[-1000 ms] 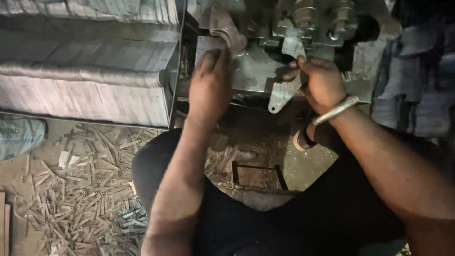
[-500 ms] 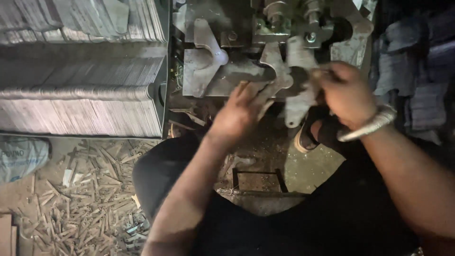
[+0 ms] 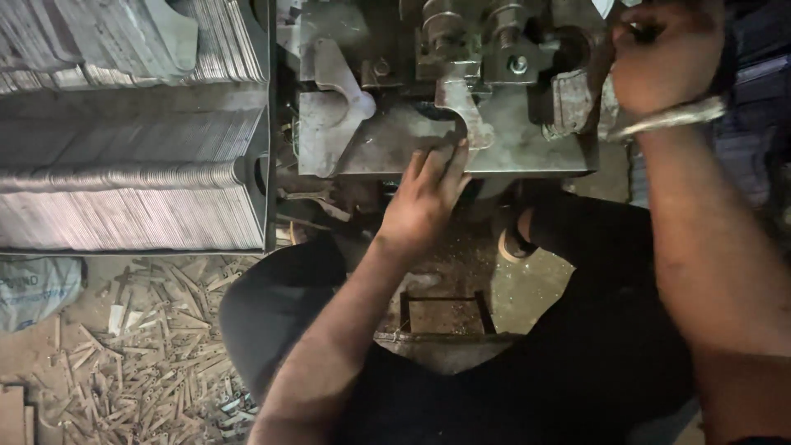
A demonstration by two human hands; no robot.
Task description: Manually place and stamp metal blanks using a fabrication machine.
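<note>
On the flat bed of the press, a curved, hook-shaped metal blank is lying under the tooling, and the left hand is now pressing its outstretched fingers against the blank's lower edge, where a moment ago this hand was hovering lower and further left. The blank itself is looking dull grey, thin and flat, with a rounded notch on one side, and it is sitting just below the two vertical posts. The right hand, which half a second ago was beside the blank, is now lifting away to the upper right and clenching around something at the machine's edge; what it is gripping I cannot tell. A metal bangle is circling that wrist. To the left, stacked sheets are filling a rack, and offcuts are littering the floor.
</note>
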